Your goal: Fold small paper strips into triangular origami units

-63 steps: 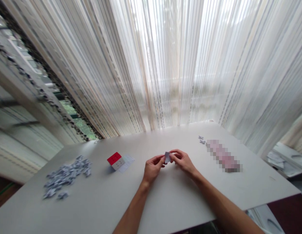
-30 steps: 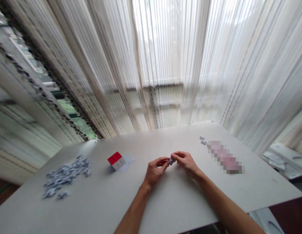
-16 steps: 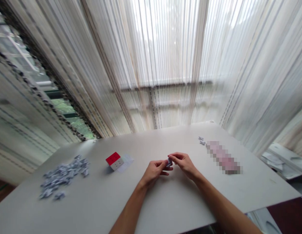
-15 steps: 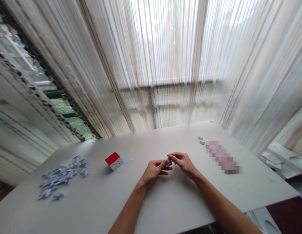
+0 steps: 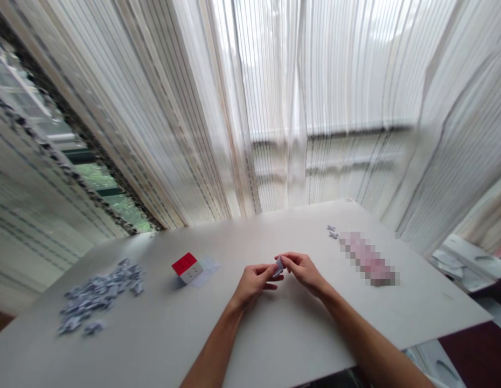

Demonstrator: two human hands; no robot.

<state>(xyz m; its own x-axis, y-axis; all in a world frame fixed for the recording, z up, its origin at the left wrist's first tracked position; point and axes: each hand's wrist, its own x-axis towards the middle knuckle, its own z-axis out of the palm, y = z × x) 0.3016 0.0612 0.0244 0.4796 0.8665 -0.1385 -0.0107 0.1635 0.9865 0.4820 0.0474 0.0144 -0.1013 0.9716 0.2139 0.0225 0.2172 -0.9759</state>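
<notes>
Between my two hands, just above the white table [image 5: 153,345], is a small folded piece of grey-white paper [image 5: 279,266]. My left hand [image 5: 256,283] pinches it from the left with thumb and fingers. From the right, the thumb and forefinger of my right hand [image 5: 301,269] grip its upper edge. Fingertips hide part of the paper. Left of my hands sits a red and white puzzle cube [image 5: 187,268], next to some pale, flat sheets [image 5: 208,269]. A heap of similar small folded papers [image 5: 99,296] lies at the table's left.
Two small folded papers [image 5: 332,231] lie at the far right, near a blurred-out pink object [image 5: 367,258]. Striped sheer curtains [image 5: 275,108] hang along the table's back edge. White shelves or drawers [image 5: 460,264] stand beyond the right edge.
The folded paper has turned slightly between my fingers and shows a lighter face. Both hands stay in nearly the same place. The camera view has shifted a little, and the curtain folds hang differently.
</notes>
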